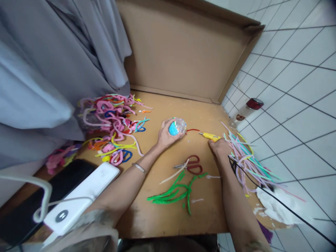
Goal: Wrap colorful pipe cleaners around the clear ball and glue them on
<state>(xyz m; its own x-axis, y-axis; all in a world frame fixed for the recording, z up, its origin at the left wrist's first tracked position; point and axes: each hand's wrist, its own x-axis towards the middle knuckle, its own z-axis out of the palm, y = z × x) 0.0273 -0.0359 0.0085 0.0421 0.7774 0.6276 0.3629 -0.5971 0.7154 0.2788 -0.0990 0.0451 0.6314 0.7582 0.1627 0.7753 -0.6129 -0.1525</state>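
Room: a white tiled wall (pixel 294 63) stands right of the right fingers; a grey curtain (pixel 57 52) hangs to the far left of the left fingers. A cardboard panel (pixel 189 52) rises well beyond both sets of fingers.

Surface: the table (pixel 162 105) extends beneath both hands. A tangled pile of mostly pink chenille stems (pixel 105 119) lies left of the left fingers; a straight pastel bundle (pixel 241 154) lies just right of the right fingers. A white power bank (pixel 81 196) rests nearer the wearer, left of the left fingers. Green chenille stems (pixel 168 194) lie on the near side, between the two hands. A clear bottle (pixel 241 115) with a dark red cap stands beyond and right of the right fingers. Red-handled scissors (pixel 195 165) lie just nearer than the fingers, between the hands.

Work status: the fingers of the right hand (pixel 222 147) grip a yellow glue gun (pixel 212 137), nozzle directed toward the left fingers. The fingers of the left hand (pixel 165 136) grasp a clear rounded plastic piece (pixel 181 125). Turquoise strand (pixel 173 128) covers its left part; the remainder is bare. Judgement: covering is partial. A short red stem (pixel 193 130) lies between the hands; attachment cannot be determined.
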